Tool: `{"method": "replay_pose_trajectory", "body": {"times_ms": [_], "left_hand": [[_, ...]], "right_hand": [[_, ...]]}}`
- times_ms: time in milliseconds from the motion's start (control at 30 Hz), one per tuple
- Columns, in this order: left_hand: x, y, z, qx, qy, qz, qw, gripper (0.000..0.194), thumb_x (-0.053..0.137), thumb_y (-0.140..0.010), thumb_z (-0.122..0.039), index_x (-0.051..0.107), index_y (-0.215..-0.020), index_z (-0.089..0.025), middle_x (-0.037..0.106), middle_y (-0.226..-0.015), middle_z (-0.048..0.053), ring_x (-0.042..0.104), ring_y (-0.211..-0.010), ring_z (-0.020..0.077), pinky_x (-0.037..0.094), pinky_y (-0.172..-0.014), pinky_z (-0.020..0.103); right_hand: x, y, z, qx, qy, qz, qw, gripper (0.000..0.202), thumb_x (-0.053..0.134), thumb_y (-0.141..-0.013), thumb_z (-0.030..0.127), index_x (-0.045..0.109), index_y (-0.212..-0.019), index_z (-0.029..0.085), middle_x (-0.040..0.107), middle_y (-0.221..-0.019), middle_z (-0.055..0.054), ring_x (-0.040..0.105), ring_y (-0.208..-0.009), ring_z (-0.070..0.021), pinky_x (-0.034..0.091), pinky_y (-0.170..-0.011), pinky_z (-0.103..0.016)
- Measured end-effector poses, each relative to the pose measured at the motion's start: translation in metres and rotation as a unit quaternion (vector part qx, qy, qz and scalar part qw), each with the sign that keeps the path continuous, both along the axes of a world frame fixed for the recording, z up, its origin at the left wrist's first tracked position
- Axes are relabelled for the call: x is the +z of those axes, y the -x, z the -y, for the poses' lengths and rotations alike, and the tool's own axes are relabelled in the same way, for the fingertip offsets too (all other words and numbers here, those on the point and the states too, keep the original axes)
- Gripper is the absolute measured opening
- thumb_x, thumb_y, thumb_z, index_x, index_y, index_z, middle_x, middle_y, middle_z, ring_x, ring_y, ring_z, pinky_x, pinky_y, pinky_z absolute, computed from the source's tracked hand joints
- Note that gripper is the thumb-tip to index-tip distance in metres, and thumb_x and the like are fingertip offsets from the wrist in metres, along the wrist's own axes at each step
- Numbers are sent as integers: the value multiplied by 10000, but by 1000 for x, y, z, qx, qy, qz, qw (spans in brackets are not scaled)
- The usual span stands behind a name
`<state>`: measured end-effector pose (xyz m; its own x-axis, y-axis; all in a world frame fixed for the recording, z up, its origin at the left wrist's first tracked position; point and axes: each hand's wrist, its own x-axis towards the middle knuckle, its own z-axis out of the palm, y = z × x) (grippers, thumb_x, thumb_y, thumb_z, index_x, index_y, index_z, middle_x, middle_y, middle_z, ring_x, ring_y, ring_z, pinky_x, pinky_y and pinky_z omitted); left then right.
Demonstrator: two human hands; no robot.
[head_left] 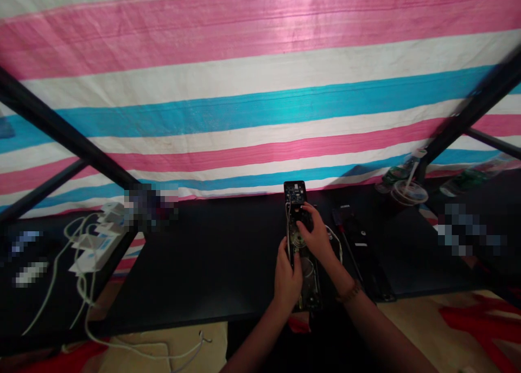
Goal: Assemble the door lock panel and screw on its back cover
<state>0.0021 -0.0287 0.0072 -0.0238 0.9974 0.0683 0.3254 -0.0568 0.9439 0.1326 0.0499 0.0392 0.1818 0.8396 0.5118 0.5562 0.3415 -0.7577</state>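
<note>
A long black device casing (298, 241) stands lengthwise in front of me, with its inside showing. At its far end is a circuit board (294, 193), and a round part sits near the middle. My left hand (288, 275) is closed around the casing's left side, thumb on the near part. From the right, my right hand (316, 234) grips the casing, its thumb and forefinger bent over the inside below the board. Whether a small part is between those fingers is hidden. A pale cable (339, 244) curves out beside my right hand.
Right of my hands lies a long black panel (366, 259). Farther back are a lidded cup with a straw (409, 193) and a plastic bottle (396, 175). White power strips (97, 248) with tangled cables lie left. Dark frame bars (69, 128) slope at both sides before a striped sheet (244, 112).
</note>
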Motion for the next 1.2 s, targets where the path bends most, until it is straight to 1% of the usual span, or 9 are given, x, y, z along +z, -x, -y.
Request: {"method": "replay_pose_trajectory", "body": {"times_ms": [100,167,233,333,433,600,833,1033,1200], "left_hand": [[0,13,8,10,0,-17,1000,493,432,-1026,-367,394,-1471,-160,552,-1449,186,589,-1290,256,465,-1102,479],[-3,26,11,25,-7,-37,999,455,415,-1031,-363,438,-1439,-162,593,-1385,177,616,-1234,252,488,-1074,483],[-7,38,9,37,-26,-76,996,404,400,-1031,-349,521,-1363,-153,618,-1338,175,603,-1245,268,471,-1090,511],[-15,48,-1,21,-50,-128,990,395,425,-1012,-309,557,-1344,-143,622,-1343,179,581,-1272,288,461,-1101,541],[-22,49,-10,-20,-68,-166,983,444,497,-972,-262,541,-1398,-147,617,-1346,168,568,-1270,294,471,-1095,546],[-25,48,-15,-40,-78,-188,978,325,557,-940,-237,675,-1239,-188,656,-1237,125,588,-1192,293,497,-1067,545],[-27,49,-11,-23,-82,-185,979,274,580,-924,-225,713,-1162,-200,658,-1208,115,607,-1164,286,520,-1042,526],[-24,49,-10,-11,-84,-172,981,240,568,-924,-213,723,-1108,-206,675,-1163,102,633,-1128,273,539,-1018,505],[-19,49,-10,3,-80,-149,986,231,557,-944,-237,703,-1120,-208,687,-1133,103,648,-1091,262,546,-1001,492]], "right_hand": [[3,-42,12,-93,-43,-9,995,248,524,-934,221,634,-1156,204,618,-1333,-153,575,-1262,-273,446,-1088,-495],[2,-75,20,-148,-18,20,989,205,520,-928,226,674,-1059,195,668,-1198,-153,625,-1149,-279,477,-1034,-491],[-1,-103,26,-133,47,56,988,186,530,-911,224,698,-986,191,705,-1058,-132,664,-1015,-273,513,-955,-463],[-8,-121,33,-41,137,115,983,162,568,-887,205,723,-932,197,723,-952,-92,679,-912,-251,526,-879,-405],[-17,-115,41,36,214,181,959,152,647,-855,201,737,-977,199,708,-946,-74,675,-909,-238,521,-860,-364],[-30,-93,53,68,273,236,930,153,614,-866,117,736,-915,195,703,-1004,-83,670,-967,-233,509,-902,-348],[-42,-88,56,80,252,222,939,187,567,-873,70,710,-880,191,685,-1107,-115,666,-1032,-238,515,-961,-360],[-56,-91,59,32,210,204,956,161,580,-859,90,708,-881,185,694,-1039,-123,686,-972,-252,547,-929,-391],[-48,-87,61,6,133,185,974,139,577,-919,204,686,-834,202,715,-955,-120,699,-893,-286,581,-856,-456]]}}
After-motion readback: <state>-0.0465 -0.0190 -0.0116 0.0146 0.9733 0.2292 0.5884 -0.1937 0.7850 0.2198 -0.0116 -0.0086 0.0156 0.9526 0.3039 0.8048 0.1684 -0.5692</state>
